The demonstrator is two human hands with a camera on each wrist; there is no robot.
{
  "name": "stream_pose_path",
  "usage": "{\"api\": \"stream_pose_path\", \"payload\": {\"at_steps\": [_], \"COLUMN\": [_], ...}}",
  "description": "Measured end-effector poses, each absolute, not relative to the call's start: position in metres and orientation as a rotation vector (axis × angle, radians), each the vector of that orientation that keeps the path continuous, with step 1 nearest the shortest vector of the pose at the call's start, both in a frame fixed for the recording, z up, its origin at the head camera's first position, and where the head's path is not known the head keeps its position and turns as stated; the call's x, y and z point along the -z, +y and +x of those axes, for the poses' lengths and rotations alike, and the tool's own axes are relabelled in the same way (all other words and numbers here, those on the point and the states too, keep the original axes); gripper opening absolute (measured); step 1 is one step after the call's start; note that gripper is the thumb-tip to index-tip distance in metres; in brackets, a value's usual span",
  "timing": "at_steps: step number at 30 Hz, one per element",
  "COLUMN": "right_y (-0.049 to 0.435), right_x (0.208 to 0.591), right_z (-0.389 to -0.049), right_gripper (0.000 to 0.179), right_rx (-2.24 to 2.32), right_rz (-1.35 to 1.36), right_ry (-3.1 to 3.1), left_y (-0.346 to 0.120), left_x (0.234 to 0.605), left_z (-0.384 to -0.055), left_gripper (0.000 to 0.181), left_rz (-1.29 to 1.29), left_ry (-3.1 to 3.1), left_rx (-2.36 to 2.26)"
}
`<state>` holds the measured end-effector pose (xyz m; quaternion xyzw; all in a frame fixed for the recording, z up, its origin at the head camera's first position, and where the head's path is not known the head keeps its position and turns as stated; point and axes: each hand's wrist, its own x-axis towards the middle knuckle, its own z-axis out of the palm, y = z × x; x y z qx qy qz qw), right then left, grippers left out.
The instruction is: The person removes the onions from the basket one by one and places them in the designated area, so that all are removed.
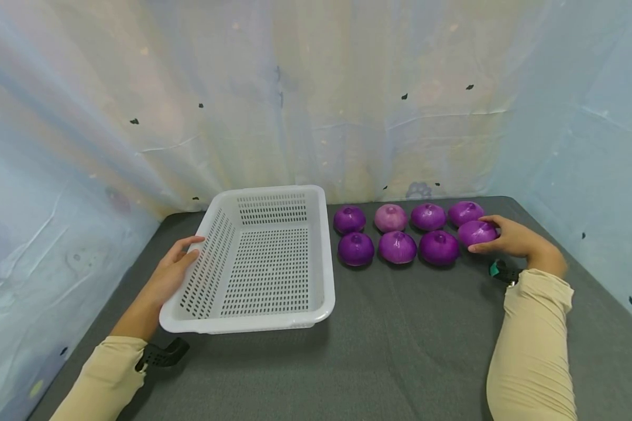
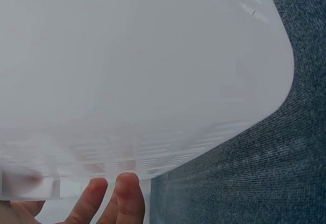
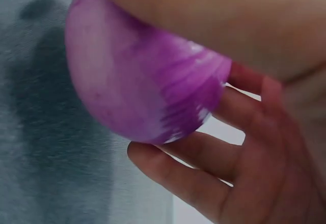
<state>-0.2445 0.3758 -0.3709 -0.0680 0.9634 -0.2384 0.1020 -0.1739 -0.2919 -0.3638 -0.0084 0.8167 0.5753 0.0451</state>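
A white plastic basket (image 1: 271,323) with slotted walls and floor stands left of centre in the head view, with nothing inside. My left hand (image 1: 174,272) grips its left rim, thumb on top; in the left wrist view the fingers (image 2: 130,196) lie against the outer wall. At the right end of the onions, my right hand (image 1: 518,237) holds a purple onion (image 1: 476,233) between thumb and fingers. The right wrist view shows this onion (image 3: 137,76) close up, with the thumb across it and the fingers curled round the far side.
Several other purple onions stand in two rows right of the basket, among them a paler one (image 1: 391,218) at the back and a dark one (image 1: 355,249) by the basket. Grey cloth (image 1: 400,339) covers the table. Patterned curtains (image 1: 347,99) hang behind and at both sides.
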Motion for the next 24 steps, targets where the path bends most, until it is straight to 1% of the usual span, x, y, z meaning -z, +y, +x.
{"api": "stream_pose_path", "payload": {"at_steps": [7,11,14,19,24], "right_y": [0.376,0.378,0.376,0.352,0.316], "right_x": [0.381,0.372,0.358,0.323,0.296], "right_z": [-0.251,-0.243,-0.237,-0.232,-0.230], "right_gripper": [0.100,0.104,0.104,0.095,0.088], "right_rx": [0.755,0.758,0.740,0.775,0.811], "right_rz": [-0.238,-0.221,-0.203,-0.234,-0.350], "right_ry": [2.806,2.816,2.862,2.999,3.123], "left_y": [-0.291,-0.288,-0.287,-0.292,-0.295], "left_x": [0.366,0.367,0.363,0.343,0.320], "left_z": [-0.177,-0.181,-0.185,-0.186,-0.172], "left_gripper": [0.045,0.045,0.046,0.057,0.061], "left_rz": [-0.015,0.023,0.078,0.191,0.294], "left_ry": [2.477,2.486,2.478,2.544,2.853], "left_rx": [-1.778,-1.774,-1.724,-1.367,-0.879]}}
